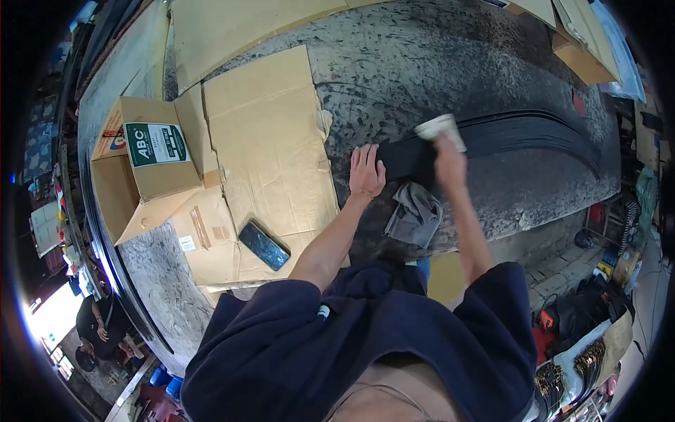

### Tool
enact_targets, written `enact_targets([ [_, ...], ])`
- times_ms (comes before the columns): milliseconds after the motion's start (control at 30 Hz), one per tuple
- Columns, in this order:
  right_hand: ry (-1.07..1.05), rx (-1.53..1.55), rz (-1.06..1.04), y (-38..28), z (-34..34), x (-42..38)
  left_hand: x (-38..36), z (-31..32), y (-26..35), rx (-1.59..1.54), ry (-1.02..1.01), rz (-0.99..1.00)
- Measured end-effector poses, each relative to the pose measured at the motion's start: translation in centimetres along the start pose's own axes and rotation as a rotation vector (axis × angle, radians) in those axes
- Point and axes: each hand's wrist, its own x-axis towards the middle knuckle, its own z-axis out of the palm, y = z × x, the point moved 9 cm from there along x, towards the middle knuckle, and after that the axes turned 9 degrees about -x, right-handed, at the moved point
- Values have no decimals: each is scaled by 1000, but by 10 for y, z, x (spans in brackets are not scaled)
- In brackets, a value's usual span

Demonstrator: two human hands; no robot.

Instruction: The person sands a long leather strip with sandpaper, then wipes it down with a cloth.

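A long stack of thin black strips (506, 137) lies across the dark worn tabletop, curving down at its right end. At the stack's left end rests my left hand (367, 171), its fingers spread over the edge of the strips. My right hand (448, 163) is closed round a whitish cloth (441, 129), which touches the strips near their middle. Between my forearms lies a crumpled grey cloth (415, 214), just below the strips.
Flattened cardboard (274, 141) covers the left of the table (380, 63), with a phone (264, 245) on it. An open box (158, 148) stands farther left. Another carton (580, 56) is at the upper right. A person (102, 327) is at the lower left.
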Motion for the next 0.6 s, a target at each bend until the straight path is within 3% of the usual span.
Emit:
enact_targets([
  [67,-119,-180,444,65,-47,12,-5,0,5,-15,-33,-49],
  [133,290,-26,664,99,-103,-12,4,-4,9,30,-8,-5],
  [200,316,-59,688,116,-107,-35,14,-2,12,22,-34,-1],
  [233,305,-99,716,121,-108,-55,22,-2,27,168,-161,-21],
  [267,216,-92,736,118,-101,-67,25,2,32,317,-282,-46],
  [333,118,-76,742,109,-81,-91,46,13,43,362,-274,42],
  [400,120,-164,441,91,-50,-104,64,38,73,223,-325,222],
  [433,120,-163,442,90,-47,-108,66,50,79,224,-326,223],
  [500,136,-243,333,74,-44,-112,54,95,77,234,-630,143],
  [533,142,-242,343,75,-51,-111,45,103,77,236,-635,153],
  [600,-190,-180,501,90,-52,-96,36,105,77,301,-542,177],
])
